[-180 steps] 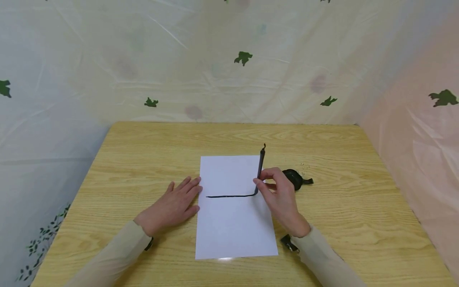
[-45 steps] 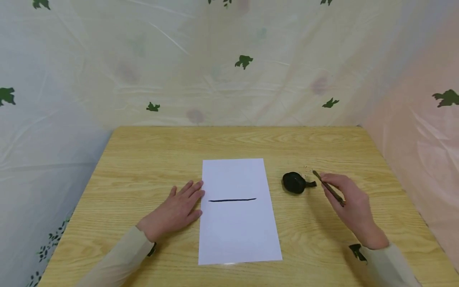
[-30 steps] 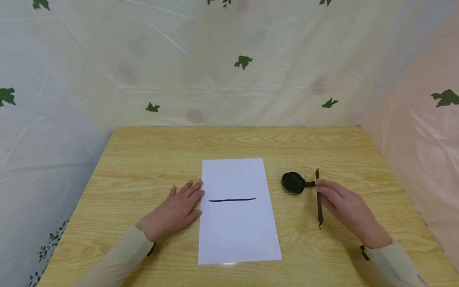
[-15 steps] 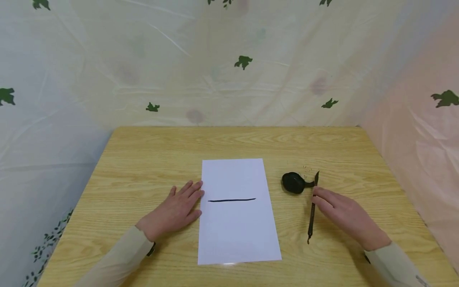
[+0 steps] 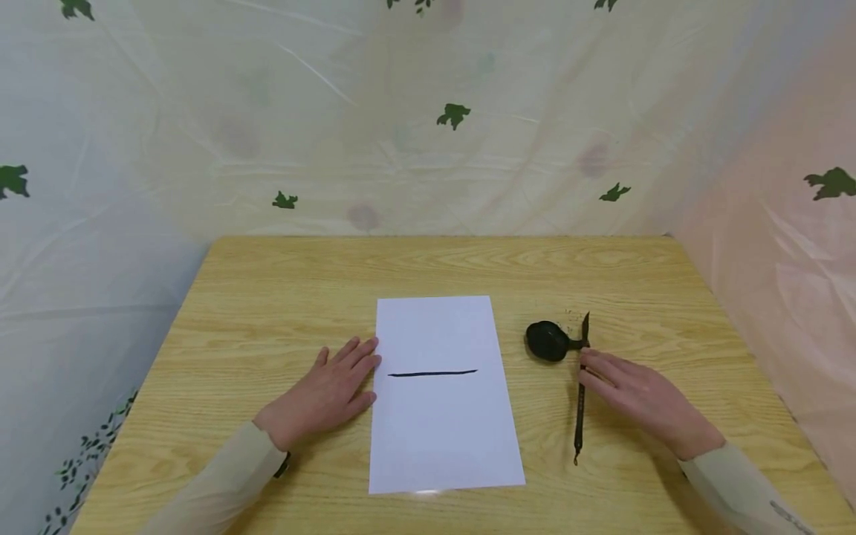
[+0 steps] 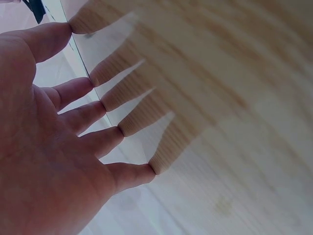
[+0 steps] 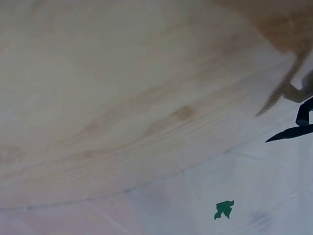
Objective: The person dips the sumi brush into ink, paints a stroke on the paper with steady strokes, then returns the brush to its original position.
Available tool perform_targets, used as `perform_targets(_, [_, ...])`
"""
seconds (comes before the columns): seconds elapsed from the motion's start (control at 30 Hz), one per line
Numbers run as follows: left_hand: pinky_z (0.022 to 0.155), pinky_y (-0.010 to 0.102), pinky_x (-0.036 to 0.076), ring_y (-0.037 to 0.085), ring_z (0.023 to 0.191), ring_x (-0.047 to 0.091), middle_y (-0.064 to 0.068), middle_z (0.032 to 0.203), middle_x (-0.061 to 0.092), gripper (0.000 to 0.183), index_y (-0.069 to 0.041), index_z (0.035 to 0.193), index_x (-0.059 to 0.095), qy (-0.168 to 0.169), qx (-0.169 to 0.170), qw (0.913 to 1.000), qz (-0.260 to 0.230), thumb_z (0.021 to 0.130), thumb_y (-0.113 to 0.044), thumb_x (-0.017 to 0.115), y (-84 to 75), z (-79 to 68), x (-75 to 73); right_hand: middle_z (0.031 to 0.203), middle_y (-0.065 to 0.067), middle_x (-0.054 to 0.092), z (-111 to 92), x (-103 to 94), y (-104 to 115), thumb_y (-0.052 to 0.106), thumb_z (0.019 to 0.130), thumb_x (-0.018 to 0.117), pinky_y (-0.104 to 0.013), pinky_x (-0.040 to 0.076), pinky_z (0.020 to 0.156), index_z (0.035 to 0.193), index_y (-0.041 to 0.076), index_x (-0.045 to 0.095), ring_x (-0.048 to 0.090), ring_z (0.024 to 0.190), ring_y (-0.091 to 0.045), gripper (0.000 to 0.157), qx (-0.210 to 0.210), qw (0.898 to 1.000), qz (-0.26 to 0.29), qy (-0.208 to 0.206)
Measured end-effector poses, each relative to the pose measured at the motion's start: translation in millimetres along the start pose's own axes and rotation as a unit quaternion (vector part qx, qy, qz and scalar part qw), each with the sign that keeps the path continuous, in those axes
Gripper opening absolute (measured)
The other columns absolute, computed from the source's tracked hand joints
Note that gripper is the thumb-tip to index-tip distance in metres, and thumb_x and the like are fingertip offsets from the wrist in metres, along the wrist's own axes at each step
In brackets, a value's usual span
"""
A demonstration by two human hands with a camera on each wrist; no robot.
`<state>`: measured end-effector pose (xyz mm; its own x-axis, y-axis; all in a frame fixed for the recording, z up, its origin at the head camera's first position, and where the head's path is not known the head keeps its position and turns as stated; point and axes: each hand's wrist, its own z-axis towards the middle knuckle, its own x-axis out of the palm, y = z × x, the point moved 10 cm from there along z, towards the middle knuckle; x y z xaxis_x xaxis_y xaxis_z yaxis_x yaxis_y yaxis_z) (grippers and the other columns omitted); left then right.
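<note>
The left hand (image 5: 321, 390) lies flat with spread fingers, its fingertips on the left edge of a white sheet of paper (image 5: 441, 438); the left wrist view shows its fingertips (image 6: 139, 170) touching the glossy table. One black horizontal stroke (image 5: 433, 373) crosses the sheet. To the right of the paper, the right hand (image 5: 645, 401) holds a dark ink brush (image 5: 579, 416) at its upper part; the thumb is hidden. The brush's pointed tip faces away, and its shaft crosses the short handle of a black ink dish (image 5: 547, 341). In the right wrist view, only the brush tip (image 7: 288, 133) shows.
A wooden table (image 5: 287, 282) carries everything. Small dark specks (image 5: 574, 316) dot the wood beyond the dish handle. A pale sheet with green leaf prints (image 5: 401, 148) hangs around the table's back and sides.
The right hand has left the paper, turned the brush tip away and lowered it across the dish handle, where it now lies flatter. The left hand stays at the paper's edge.
</note>
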<state>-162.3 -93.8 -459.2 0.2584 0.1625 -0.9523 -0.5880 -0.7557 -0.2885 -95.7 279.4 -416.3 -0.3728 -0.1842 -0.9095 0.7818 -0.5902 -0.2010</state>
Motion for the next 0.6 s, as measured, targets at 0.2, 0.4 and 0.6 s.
perform_targets(0.2, [0.109,0.076,0.029,0.041,0.153,0.028,0.016,0.166,0.033,0.059,-0.002,0.152,0.048,0.002,-0.002,1.0000,-0.001,0.104,-0.034,0.062,0.3,0.2,1.9,0.140,-0.019,0.061,-3.7,5.9,0.3,0.005,0.114,0.011,-0.028,0.013,0.125,0.131,-0.002,0.062,0.050,0.140,-0.029,0.054,-0.034,0.999,-0.002,-0.011])
perform_targets(0.4, [0.109,0.076,0.029,0.041,0.153,0.028,0.016,0.166,0.033,0.058,-0.002,0.151,0.048,0.000,-0.001,1.0000,-0.002,0.104,-0.033,0.062,0.2,0.4,1.8,0.134,-0.020,0.064,-5.5,9.3,1.6,0.001,0.114,0.014,-0.030,0.021,0.123,0.129,0.000,0.062,0.049,0.141,-0.028,0.051,-0.065,0.998,-0.014,-0.024])
perform_targets(0.6, [0.109,0.076,0.028,0.041,0.153,0.027,0.015,0.167,0.032,0.058,-0.002,0.152,0.047,0.003,-0.003,1.0000,-0.002,0.105,-0.033,0.062,0.5,0.6,1.6,0.131,-0.018,0.066,-1.7,8.9,1.2,0.001,0.113,0.012,-0.039,0.051,0.095,0.126,0.003,0.063,0.065,0.115,-0.032,0.053,-0.073,0.996,-0.044,-0.018])
